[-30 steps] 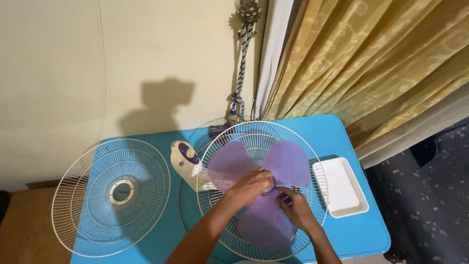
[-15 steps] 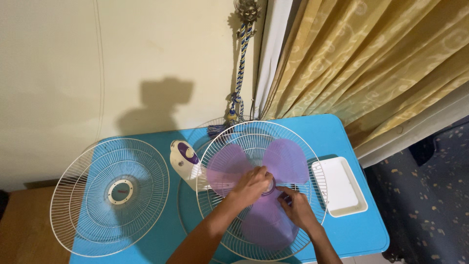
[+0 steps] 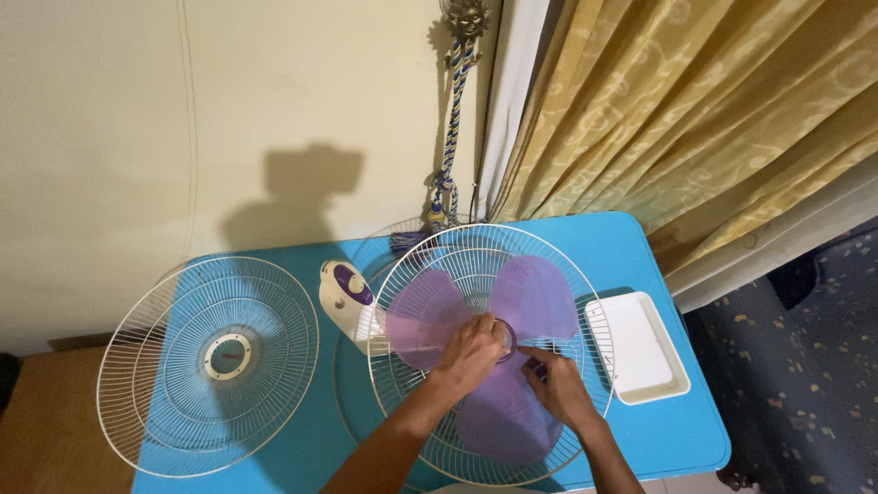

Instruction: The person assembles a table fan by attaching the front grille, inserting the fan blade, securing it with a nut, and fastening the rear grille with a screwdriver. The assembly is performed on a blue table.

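The left hand (image 3: 471, 352) curls over the middle hub of the see-through purple plastic fan blade (image 3: 530, 297). The right hand (image 3: 560, 389) rests on the near blade, fingers bent. The blade sits in a round white wire fan cage (image 3: 585, 302) on the blue table (image 3: 613, 242). A second wire cage (image 3: 155, 366) lies left, a white tray (image 3: 640, 352) right.

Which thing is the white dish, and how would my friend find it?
Start at the bright blue table under the yellow curtain. On its right side, beside the round wire fan cage with purple blades, lies the white rectangular plastic tray. It is the only flat, solid, square-cornered thing; everything nearby is round wire.
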